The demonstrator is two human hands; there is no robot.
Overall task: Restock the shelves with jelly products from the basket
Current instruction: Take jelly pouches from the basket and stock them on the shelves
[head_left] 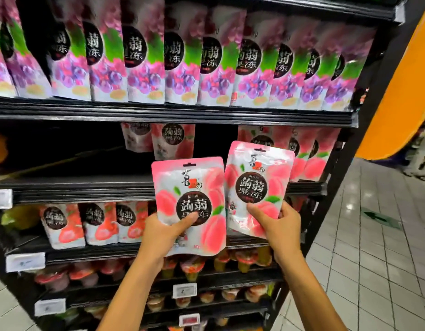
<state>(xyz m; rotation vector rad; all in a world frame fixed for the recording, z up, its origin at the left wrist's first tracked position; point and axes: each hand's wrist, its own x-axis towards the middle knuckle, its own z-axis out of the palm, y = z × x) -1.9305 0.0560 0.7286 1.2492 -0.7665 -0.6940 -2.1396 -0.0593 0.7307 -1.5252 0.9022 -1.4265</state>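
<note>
Black shelves, white-tiled floor.

Bright even store light, blurred upper pouches, wide-angle bending at edges

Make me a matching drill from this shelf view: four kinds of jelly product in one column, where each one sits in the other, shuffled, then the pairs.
Things:
1. Purple grape pouches
2. Peach pouch with thumb on its label
3. Strawberry pouches
4. Jelly cups

Places:
A. Shelf below the strawberry row
B. Top shelf, in a full row
C. Held in the left hand
D. Third shelf down, left part

Pairs: 1-B, 2-C, 3-D, 4-A
</note>
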